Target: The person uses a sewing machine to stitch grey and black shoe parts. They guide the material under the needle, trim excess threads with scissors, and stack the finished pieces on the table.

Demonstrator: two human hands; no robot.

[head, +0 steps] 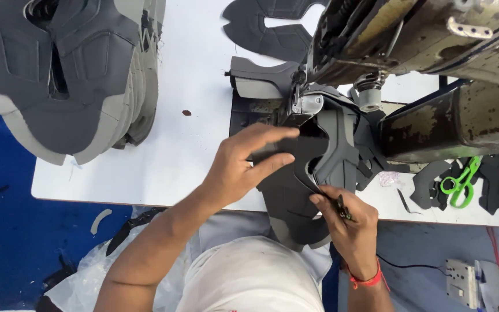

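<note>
At twelve o'clock under sewing machine (411,52): grey shoe panel (301,173) mid-stitch, left hand (244,167) flat, open, pressing; right hand (347,222) pinching panel edge, gripping small tool (342,207). Next: steady feeding.

A white worktable (145,167) is being lit evenly from above, and a blue floor (24,231) (littered with pale scraps (100,219) and crumpled clear plastic (88,271)) is being shown beneath it.
</note>
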